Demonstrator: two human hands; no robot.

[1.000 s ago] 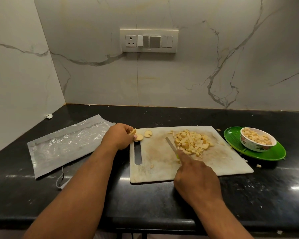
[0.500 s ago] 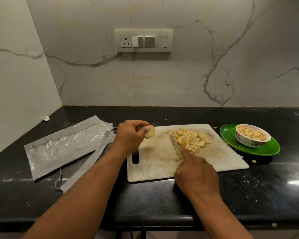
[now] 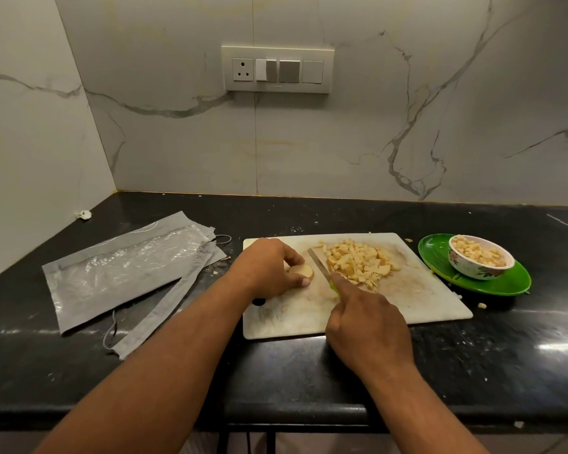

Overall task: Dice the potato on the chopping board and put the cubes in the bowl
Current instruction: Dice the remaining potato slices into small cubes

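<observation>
My left hand [image 3: 269,271] is pinning the potato slices [image 3: 301,271] flat — fingertips should tuck back. My right hand [image 3: 368,326] is gripping the knife [image 3: 320,267], wanting even cuts.

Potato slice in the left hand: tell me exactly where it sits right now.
In the head view, the potato slice lies on the chopping board, left of centre, held by the left hand, just left of the knife.

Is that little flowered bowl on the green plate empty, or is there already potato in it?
Already filled: pale potato cubes heap up to the rim of the bowl, which stands upright on the green plate.
</observation>
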